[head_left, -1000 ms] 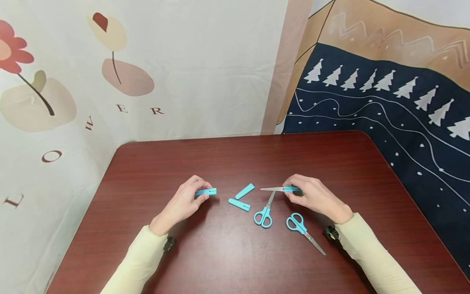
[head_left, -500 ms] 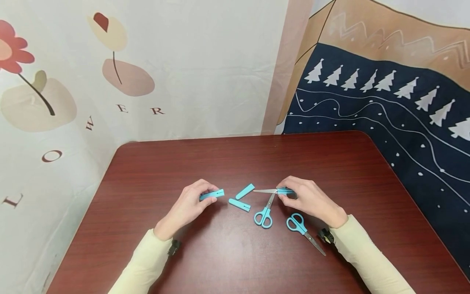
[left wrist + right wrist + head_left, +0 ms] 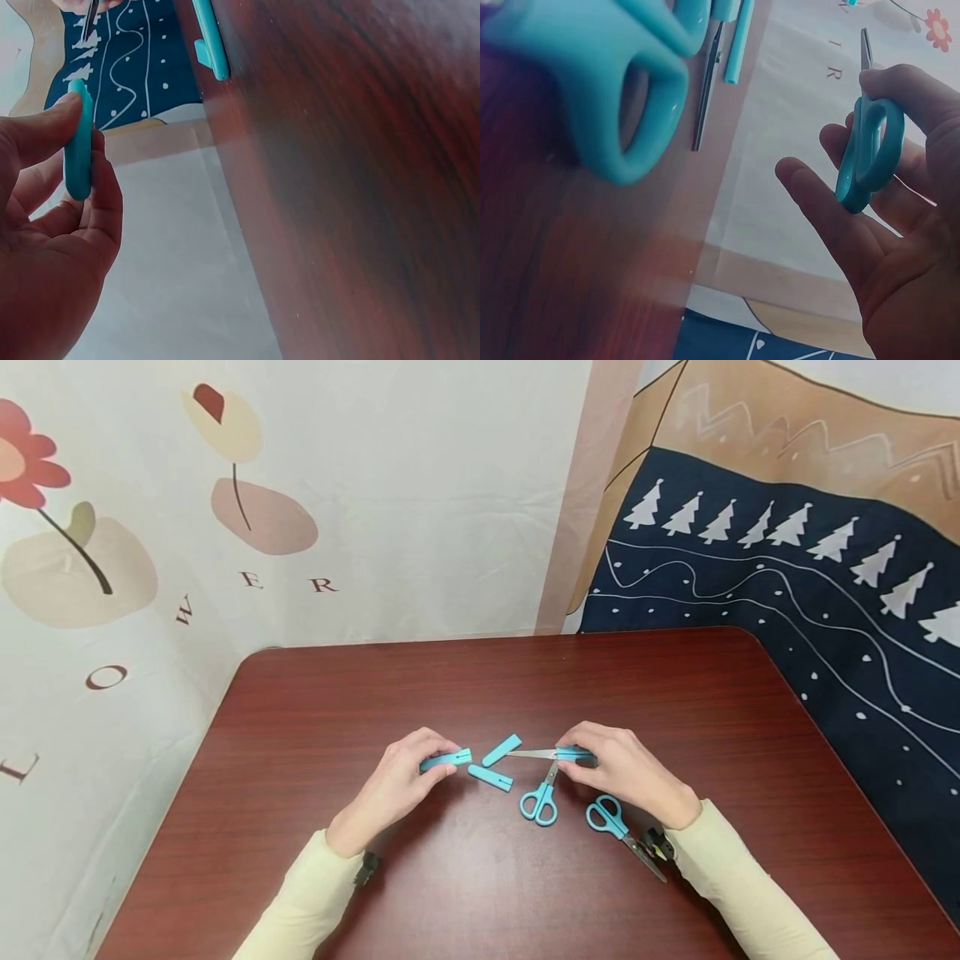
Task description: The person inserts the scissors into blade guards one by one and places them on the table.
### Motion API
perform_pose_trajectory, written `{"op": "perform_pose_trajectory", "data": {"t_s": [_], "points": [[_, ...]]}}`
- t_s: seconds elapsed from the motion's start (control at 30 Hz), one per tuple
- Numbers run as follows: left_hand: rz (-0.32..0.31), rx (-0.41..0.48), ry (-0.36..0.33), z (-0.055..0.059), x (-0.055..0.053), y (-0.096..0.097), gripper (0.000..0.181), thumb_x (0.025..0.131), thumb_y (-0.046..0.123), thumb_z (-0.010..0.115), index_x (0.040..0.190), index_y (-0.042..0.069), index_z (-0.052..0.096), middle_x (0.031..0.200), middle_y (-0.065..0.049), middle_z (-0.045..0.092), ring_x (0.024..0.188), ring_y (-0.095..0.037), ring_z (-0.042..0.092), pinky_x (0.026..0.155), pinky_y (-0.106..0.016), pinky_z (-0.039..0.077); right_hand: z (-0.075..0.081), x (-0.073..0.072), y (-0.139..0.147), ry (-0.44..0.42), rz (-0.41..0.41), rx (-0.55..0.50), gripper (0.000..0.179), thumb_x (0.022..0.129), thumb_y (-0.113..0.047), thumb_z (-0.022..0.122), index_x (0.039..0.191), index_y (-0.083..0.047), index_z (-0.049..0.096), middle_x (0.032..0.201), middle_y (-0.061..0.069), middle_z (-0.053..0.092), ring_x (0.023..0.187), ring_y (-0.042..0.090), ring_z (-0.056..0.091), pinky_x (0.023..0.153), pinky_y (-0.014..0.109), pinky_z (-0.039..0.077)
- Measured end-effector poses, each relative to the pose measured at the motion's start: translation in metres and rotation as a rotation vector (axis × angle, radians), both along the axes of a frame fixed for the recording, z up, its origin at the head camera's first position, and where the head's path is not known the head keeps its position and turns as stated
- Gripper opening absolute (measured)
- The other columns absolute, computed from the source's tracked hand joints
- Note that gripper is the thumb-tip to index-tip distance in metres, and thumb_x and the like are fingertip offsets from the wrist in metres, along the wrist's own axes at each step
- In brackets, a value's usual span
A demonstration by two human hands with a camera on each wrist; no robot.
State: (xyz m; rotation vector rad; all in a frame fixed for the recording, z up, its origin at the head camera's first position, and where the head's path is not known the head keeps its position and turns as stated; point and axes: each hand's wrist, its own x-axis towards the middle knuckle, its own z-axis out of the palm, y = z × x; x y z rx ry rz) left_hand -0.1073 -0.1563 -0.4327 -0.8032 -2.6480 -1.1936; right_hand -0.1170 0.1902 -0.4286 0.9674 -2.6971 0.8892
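Your left hand [image 3: 401, 781] pinched a capped blue sheath [image 3: 459, 757] between thumb and fingers, its slotted end facing right. Your right hand [image 3: 630, 768] gripped the held scissors [image 3: 570, 753] by their blue handles, blades pointing left toward the upper loose sheath [image 3: 501, 750]; whether the tip touched it was hard to tell. A lower loose sheath [image 3: 491, 777] lay just beside that one on the table [image 3: 450, 893]. The middle scissors [image 3: 545, 792] and right-hand scissors [image 3: 615, 827] lay nearer you.
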Motion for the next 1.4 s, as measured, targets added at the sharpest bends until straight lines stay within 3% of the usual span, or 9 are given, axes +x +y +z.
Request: {"op": "perform_pose_trajectory", "data": {"t_s": [0.33, 0.9, 1.4], "points": [[-0.017, -0.005, 0.052, -0.001, 0.003, 0.01, 0.022, 0.086, 0.005, 0.084, 0.107, 0.012, 0.078, 0.101, 0.004, 0.067, 0.092, -0.014, 0.059, 0.076, -0.031, 0.052, 0.001, 0.002, -0.011, 0.093, 0.019, 0.012, 0.023, 0.087, -0.018, 0.085, 0.107, -0.014, 0.074, 0.102, -0.006, 0.07, 0.075, 0.005, 0.064, 0.064, 0.022, 0.054], [-0.027, -0.015, 0.072, -0.001, 0.006, 0.021, 0.024, 0.086, 0.006, 0.084, 0.108, 0.011, 0.077, 0.103, 0.004, 0.067, 0.094, -0.015, 0.059, 0.077, -0.032, 0.051, 0.005, 0.006, -0.025, 0.086, 0.026, 0.041, 0.025, 0.084, -0.016, 0.088, 0.106, -0.011, 0.076, 0.104, -0.002, 0.07, 0.075, 0.014, 0.065, 0.063, 0.021, 0.053], [-0.042, -0.004, 0.104, -0.003, 0.006, 0.024, 0.024, 0.085, 0.004, 0.085, 0.107, 0.01, 0.077, 0.103, 0.002, 0.068, 0.094, -0.015, 0.059, 0.077, -0.031, 0.051, 0.004, 0.005, -0.031, 0.149, 0.043, 0.054, 0.021, 0.085, -0.019, 0.087, 0.103, -0.013, 0.076, 0.102, -0.006, 0.07, 0.082, 0.005, 0.064, 0.07, 0.025, 0.057]]}}
